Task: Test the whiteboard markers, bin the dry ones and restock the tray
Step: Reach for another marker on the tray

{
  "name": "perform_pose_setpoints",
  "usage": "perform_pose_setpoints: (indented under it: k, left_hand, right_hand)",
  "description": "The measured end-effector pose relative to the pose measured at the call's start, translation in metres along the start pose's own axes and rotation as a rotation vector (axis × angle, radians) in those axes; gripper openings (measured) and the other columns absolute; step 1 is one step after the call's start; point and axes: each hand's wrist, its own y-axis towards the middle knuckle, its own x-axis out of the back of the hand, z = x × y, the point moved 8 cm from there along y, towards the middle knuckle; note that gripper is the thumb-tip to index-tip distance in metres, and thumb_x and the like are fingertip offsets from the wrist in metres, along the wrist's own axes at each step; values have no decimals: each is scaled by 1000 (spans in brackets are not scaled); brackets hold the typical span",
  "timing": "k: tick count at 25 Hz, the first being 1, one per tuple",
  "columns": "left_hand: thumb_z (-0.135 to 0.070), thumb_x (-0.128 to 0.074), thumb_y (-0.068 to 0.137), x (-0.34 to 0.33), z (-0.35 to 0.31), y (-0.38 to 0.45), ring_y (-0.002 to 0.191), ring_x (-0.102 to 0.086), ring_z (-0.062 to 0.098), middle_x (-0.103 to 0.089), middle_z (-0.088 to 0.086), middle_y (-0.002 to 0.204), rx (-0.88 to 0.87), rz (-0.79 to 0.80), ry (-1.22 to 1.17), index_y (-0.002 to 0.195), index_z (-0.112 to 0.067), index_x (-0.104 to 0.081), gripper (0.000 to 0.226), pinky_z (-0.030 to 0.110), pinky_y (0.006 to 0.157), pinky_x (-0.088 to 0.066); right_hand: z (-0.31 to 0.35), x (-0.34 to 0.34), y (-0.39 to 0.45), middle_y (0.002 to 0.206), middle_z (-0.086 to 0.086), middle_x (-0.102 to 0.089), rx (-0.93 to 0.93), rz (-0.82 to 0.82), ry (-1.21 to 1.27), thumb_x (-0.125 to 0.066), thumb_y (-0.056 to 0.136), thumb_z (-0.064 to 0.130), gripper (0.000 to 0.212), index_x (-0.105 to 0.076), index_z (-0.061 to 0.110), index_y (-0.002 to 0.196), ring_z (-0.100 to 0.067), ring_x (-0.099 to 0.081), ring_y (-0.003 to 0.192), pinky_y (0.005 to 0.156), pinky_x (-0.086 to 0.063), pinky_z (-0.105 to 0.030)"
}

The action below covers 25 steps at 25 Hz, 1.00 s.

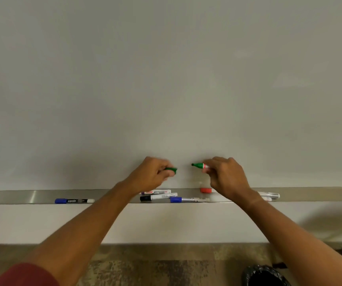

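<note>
The green whiteboard marker (201,165) is pinched by the curled fingers of the right hand (225,174), its long axis lying level along the whiteboard (166,79) with the bare tip pointing left, beyond the fingertips, toward the left hand (153,174). Its green cap (171,169) is gripped in the left hand's curled fingers, just apart from the tip and in line with it. Judged from this, the tip must be turned toward the board for a test stroke, the right hand being the nearer; the tray (17,196) with the other markers lies below both hands.
</note>
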Motion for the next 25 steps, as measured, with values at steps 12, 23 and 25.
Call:
perform_pose_setpoints:
  k: [12,23,25]
  left_hand:
    - [-24,-57,90,72,-78,-11,92,-60,8,-63,-5,101,-457,-582,315,103,-14,-71,21,34,80,-51]
    - [-18,-65,87,232,-246,-22,136,-38,36,-51,19,136,-787,-1192,629,104,-6,-71,21,54,109,-32]
    - [-20,-59,91,266,-264,-18,138,-35,36,-49,20,137,-799,-1244,626,106,-4,-68,23,56,111,-28]
  right_hand:
    - [32,53,33,88,11,-64,-52,-141,461,-52,89,11,39,-64,31,121,-7,-62,77,68,-48,-18]
    - [82,237,102,79,9,-64,142,-626,662,-60,77,5,34,-69,30,99,-12,-51,50,45,-39,-19]
    - [87,269,115,83,7,-71,172,-719,676,-64,85,8,25,-63,30,97,-17,-54,53,46,-41,-24]
